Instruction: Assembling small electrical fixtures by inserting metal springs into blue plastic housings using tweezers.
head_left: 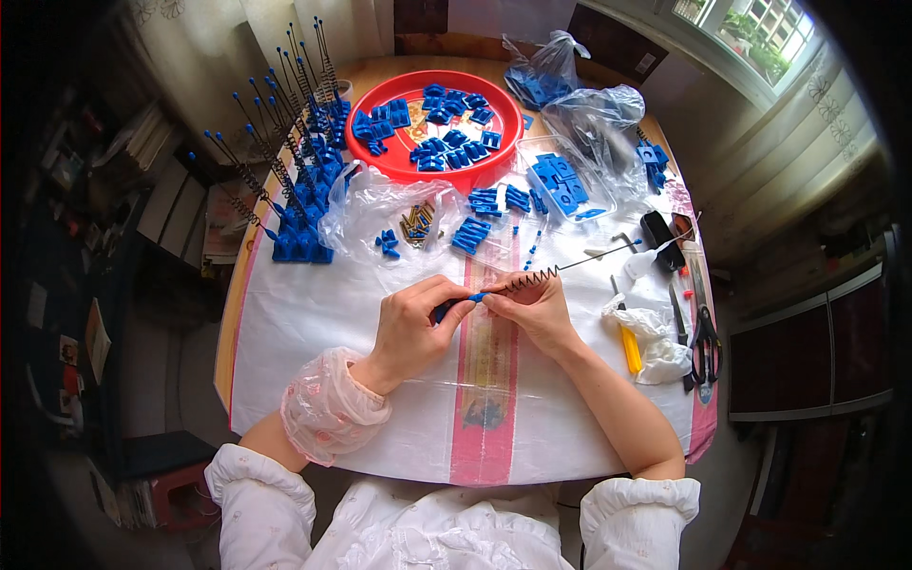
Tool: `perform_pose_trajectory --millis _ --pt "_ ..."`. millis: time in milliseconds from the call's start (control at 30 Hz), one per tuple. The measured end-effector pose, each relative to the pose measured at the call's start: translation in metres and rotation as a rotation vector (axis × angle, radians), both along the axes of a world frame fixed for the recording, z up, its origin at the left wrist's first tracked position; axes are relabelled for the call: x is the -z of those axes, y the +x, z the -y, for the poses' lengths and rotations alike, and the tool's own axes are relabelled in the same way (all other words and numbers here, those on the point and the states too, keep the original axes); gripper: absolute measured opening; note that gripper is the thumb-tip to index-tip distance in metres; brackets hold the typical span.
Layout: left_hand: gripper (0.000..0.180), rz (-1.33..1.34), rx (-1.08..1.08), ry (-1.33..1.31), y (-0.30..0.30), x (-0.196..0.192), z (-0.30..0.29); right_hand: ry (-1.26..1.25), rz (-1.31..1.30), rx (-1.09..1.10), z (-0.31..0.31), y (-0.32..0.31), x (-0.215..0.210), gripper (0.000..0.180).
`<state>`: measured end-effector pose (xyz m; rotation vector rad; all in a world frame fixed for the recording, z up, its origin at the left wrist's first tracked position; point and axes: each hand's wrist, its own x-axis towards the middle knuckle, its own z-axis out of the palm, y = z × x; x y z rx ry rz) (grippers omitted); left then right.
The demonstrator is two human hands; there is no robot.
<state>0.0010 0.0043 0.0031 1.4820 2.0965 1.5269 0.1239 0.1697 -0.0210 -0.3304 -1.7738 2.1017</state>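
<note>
My left hand [415, 321] and my right hand [535, 313] meet over the middle of the table, fingertips almost touching. The left fingers pinch a small blue plastic piece [478, 297], mostly hidden by them. From my right hand a black coil spring [532, 278] runs up to the right, its near end against the blue piece. It thins into a straight wire with a blue tip [636, 242]. My right thumb and fingers close around the spring's near end. Whether the spring sits inside the blue piece is hidden.
Finished-looking blue blocks with springs [306, 204] stand at the far left. Behind lies a red tray [432, 176] of blue parts. A clear bag [361, 223] holds brass-coloured pins [418, 223]. Blue clips [470, 235] lie beyond my hands. Black scissors [705, 347] and a yellow-handled tool [631, 350] rest right.
</note>
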Motion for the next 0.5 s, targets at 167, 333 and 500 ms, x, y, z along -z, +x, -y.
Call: perform_pose_trajectory --millis 167,333,500 --pt "0.016 0.055 0.001 0.049 0.0023 -0.0034 -0.0021 -0.018 -0.04 0.034 0.0007 -0.0005 0.0005 0.011" --pt "0.019 0.015 -0.005 0.026 0.0017 -0.0062 -0.0004 -0.031 -0.051 0.043 0.0014 -0.0011 0.0006 0.011" --pt "0.02 0.006 -0.008 0.017 0.0002 -0.0002 -0.0015 -0.013 -0.051 0.045 0.0017 -0.0007 0.0007 0.01"
